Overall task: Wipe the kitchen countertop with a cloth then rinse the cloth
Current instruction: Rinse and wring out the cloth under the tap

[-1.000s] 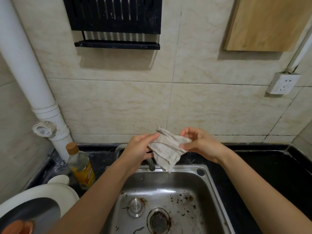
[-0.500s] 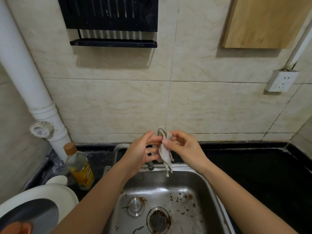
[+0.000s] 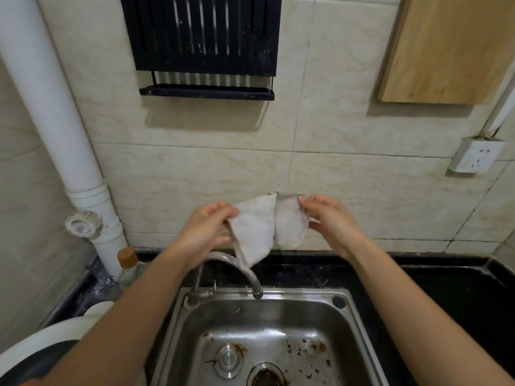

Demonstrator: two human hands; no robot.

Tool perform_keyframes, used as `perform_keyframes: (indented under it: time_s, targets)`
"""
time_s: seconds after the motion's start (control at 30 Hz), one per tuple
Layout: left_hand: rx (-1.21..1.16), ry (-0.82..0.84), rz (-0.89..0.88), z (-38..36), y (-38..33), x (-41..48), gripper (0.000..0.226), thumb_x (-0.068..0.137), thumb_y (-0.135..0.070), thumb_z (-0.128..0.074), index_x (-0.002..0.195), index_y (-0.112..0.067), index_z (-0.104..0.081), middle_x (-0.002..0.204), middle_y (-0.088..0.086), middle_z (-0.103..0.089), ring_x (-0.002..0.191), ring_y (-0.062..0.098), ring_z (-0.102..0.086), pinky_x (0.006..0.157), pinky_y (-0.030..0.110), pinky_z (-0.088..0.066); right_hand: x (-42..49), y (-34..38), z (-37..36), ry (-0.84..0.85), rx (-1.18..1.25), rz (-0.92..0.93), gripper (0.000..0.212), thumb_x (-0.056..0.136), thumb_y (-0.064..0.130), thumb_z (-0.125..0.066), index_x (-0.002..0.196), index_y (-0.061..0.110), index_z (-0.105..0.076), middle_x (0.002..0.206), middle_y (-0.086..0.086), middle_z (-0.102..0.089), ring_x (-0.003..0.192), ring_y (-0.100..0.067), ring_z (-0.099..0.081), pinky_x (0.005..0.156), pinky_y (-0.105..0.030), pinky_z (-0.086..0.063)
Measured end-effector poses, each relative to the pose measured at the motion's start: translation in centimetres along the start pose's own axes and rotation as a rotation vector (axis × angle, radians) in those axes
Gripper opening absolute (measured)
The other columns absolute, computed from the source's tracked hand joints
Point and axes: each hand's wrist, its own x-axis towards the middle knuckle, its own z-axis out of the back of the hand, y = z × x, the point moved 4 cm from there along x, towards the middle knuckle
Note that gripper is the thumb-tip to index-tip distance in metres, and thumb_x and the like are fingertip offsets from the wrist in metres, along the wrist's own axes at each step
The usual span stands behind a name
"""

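Above sink (image 3: 278, 310), L hand (image 3: 204, 229) & R hand (image 3: 330, 218) pinch cloth (image 3: 262, 227).

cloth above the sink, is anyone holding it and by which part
Both hands hold the cloth: the left hand pinches its left edge, the right hand pinches its upper right edge, and it hangs folded between them above the faucet.

Faucet (image 3: 255, 285) spout arcs just beneath the hanging cloth (image 3: 256, 227), above the sink's (image 3: 278, 310) back rim. Basin under it open to entry from above. Dark surface (image 3: 451, 296) at right gives open passage. Left side crowded: bottle (image 3: 127, 260), white pipe (image 3: 55, 135), white dish (image 3: 36, 344). Black rack (image 3: 206, 90) juts from the wall overhead.
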Motion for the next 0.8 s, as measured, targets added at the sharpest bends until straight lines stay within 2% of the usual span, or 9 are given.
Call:
perform_keyframes:
  time_s: [0.07, 0.13, 0.23, 0.37, 0.5, 0.57, 0.67, 0.77, 0.8]
  targets:
    - [-0.005, 0.018, -0.061, 2.3, -3.1, 0.7, 0.009, 0.091, -0.009, -0.055, 0.083, -0.012, -0.058, 0.077, 0.001, -0.068, 0.073, 0.013, -0.065, 0.063, 0.025, -0.057, 1.1, 2.2, 1.5, 0.042, 0.073, 0.022, 0.019, 0.094, 0.018, -0.054, 0.093, 0.001, -0.064, 0.081, -0.006, -0.067, 0.079, -0.02, -0.063, 0.07, -0.026, -0.053]
    - [0.02, 0.046, -0.136, 4.1, -6.1, 1.2, 0.003, 0.091, -0.012, -0.057, 0.089, -0.01, -0.059, 0.079, 0.002, -0.07, 0.071, 0.013, -0.067, 0.062, 0.026, -0.058, 2.1, 4.1, 2.1, 0.093, 0.071, 0.053, 0.034, 0.092, 0.022, -0.056, 0.104, -0.009, -0.059, 0.089, -0.018, -0.065, 0.084, -0.025, -0.063, 0.076, -0.031, -0.057]
    - [0.297, 0.006, -0.215, 6.2, -9.5, 2.0, 0.007, 0.088, -0.016, -0.063, 0.093, -0.012, -0.062, 0.077, 0.002, -0.071, 0.07, 0.011, -0.066, 0.062, 0.023, -0.057, 3.4, 6.4, 2.3, 0.061, -0.149, 0.148, 0.043, 0.093, 0.022, -0.058, 0.097, -0.02, -0.054, 0.081, -0.026, -0.058, 0.08, -0.028, -0.059, 0.072, -0.03, -0.056]
    - [0.431, 0.0, -0.262, 7.9, -13.1, 3.1, 0.008, 0.084, -0.012, -0.067, 0.091, -0.009, -0.066, 0.071, 0.001, -0.07, 0.073, 0.015, -0.063, 0.072, 0.028, -0.057, 4.8, 9.3, 1.8, 0.073, -0.306, 0.204, 0.028, 0.089, 0.02, -0.063, 0.08, -0.006, -0.062, 0.075, -0.01, -0.061, 0.067, -0.011, -0.058, 0.063, -0.024, -0.048]
    - [0.583, -0.199, -0.404, 9.2, -16.5, 4.0, 0.006, 0.08, -0.017, -0.074, 0.081, -0.014, -0.069, 0.067, 0.002, -0.062, 0.064, 0.012, -0.054, 0.064, 0.025, -0.05, 6.5, 12.2, 0.7, -0.019, -0.423, 0.264, 0.03, 0.088, 0.024, -0.067, 0.061, 0.009, -0.064, 0.055, 0.0, -0.05, 0.051, -0.008, -0.043, 0.05, -0.015, -0.038]
    - [0.484, -0.258, -0.418, 9.9, -17.8, 4.7, 0.009, 0.08, -0.019, -0.074, 0.082, -0.012, -0.069, 0.057, 0.0, -0.056, 0.052, 0.011, -0.049, 0.055, 0.023, -0.049, 7.6, 13.6, 0.0, -0.032, -0.325, 0.252, 0.032, 0.087, 0.025, -0.067, 0.059, 0.011, -0.06, 0.051, -0.003, -0.046, 0.044, -0.012, -0.039, 0.043, -0.017, -0.034]
    - [0.24, -0.3, -0.411, 9.8, -19.3, 5.9, 0.009, 0.084, -0.017, -0.071, 0.085, -0.01, -0.066, 0.053, 0.001, -0.063, 0.043, 0.011, -0.058, 0.046, 0.02, -0.052, 8.9, 15.0, -2.0, -0.036, -0.028, 0.224, 0.019, 0.087, 0.016, -0.067, 0.071, 0.006, -0.063, 0.061, -0.007, -0.06, 0.046, -0.015, -0.054, 0.042, -0.019, -0.043]
    - [0.052, -0.406, -0.514, 9.5, -20.6, 7.0, 0.007, 0.088, -0.015, -0.065, 0.089, -0.009, -0.062, 0.073, 0.009, -0.071, 0.056, 0.012, -0.067, 0.056, 0.026, -0.057, 10.1, 16.1, -4.1, -0.093, 0.14, 0.351, 0.004, 0.087, 0.004, -0.064, 0.089, 0.001, -0.065, 0.078, -0.011, -0.071, 0.068, -0.018, -0.068, 0.065, -0.025, -0.056]
    - [0.046, -0.449, -0.561, 9.5, -20.8, 7.3, 0.006, 0.089, -0.016, -0.063, 0.09, -0.011, -0.061, 0.079, 0.011, -0.072, 0.062, 0.013, -0.069, 0.062, 0.029, -0.057, 10.4, 16.3, -4.5, -0.124, 0.113, 0.418, 0.008, 0.086, 0.002, -0.065, 0.094, 0.002, -0.065, 0.081, -0.009, -0.072, 0.075, -0.017, -0.068, 0.073, -0.028, -0.057]
